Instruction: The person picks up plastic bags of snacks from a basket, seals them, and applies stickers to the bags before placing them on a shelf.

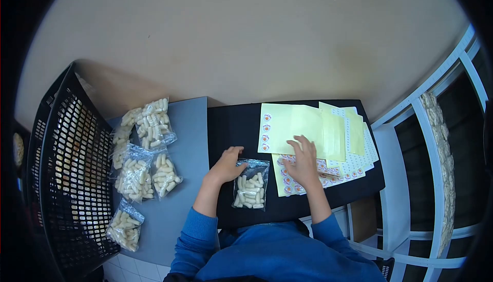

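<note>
A clear zip bag of pale, finger-shaped pieces (249,192) lies flat on the black table before me. My left hand (225,166) is at the bag's upper left corner, thumb over the zip edge and fingers apart; nothing shows in its grasp. To the right, my right hand (303,163) rests over the sticker sheets, fingers spread. Beneath its fingertips is a yellow backing sheet (290,123) with a column of round orange-and-white stickers down its left side. Another sheet full of round stickers (288,185) lies partly under this hand.
More yellow and white sticker sheets (354,133) overlap at the table's right. Several filled bags (136,174) lie on the grey surface (190,128) at left, beside a tall black perforated basket (77,153). A wall stands behind; a white-framed rack (400,148) is at right.
</note>
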Tool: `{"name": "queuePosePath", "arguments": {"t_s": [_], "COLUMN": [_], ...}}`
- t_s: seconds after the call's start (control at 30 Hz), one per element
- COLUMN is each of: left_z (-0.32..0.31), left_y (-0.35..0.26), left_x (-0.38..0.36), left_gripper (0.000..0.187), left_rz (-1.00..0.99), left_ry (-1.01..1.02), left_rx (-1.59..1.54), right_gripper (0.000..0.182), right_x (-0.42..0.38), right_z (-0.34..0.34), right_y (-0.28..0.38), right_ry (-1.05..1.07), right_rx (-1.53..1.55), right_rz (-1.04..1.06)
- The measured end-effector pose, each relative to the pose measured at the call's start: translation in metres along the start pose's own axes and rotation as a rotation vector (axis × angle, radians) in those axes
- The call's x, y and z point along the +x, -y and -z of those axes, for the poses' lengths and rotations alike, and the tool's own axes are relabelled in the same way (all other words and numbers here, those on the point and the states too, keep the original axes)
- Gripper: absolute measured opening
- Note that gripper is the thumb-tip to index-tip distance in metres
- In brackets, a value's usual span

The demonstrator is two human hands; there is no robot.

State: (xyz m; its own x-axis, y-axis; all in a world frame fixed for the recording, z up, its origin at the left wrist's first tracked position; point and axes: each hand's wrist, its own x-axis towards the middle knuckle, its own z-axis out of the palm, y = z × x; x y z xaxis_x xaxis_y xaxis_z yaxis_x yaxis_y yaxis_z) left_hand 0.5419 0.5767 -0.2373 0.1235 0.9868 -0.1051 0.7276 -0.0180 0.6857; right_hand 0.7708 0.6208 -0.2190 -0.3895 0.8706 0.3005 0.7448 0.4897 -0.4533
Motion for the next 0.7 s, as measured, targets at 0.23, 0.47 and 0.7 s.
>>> {"name": "queuePosePath", "arguments": {"t_s": [0.23,0.47,0.7], "left_z": [-0.006,-0.012,0.002], "left_y": [-0.013,-0.007,-0.041], "left_x": [0.034,0.055,0.050], "left_gripper": [0.042,0.052,0.031], "left_rz": [0.139,0.268,0.065], "left_ry": [-0.099,-0.139,-0.107], "left_rx": [-0.272,-0.459,-1.436], "right_gripper": [0.055,0.027,0.018], "right_x": [0.028,0.030,0.009], "right_z": [-0.041,-0.039,-0.009], "right_y": [0.013,0.014,0.033], "right_ry": [0.048,-0.185,-0.458], "right_rx": [-0.218,0.085,0.249], "right_rz": [-0.006,0.113,0.428]}}
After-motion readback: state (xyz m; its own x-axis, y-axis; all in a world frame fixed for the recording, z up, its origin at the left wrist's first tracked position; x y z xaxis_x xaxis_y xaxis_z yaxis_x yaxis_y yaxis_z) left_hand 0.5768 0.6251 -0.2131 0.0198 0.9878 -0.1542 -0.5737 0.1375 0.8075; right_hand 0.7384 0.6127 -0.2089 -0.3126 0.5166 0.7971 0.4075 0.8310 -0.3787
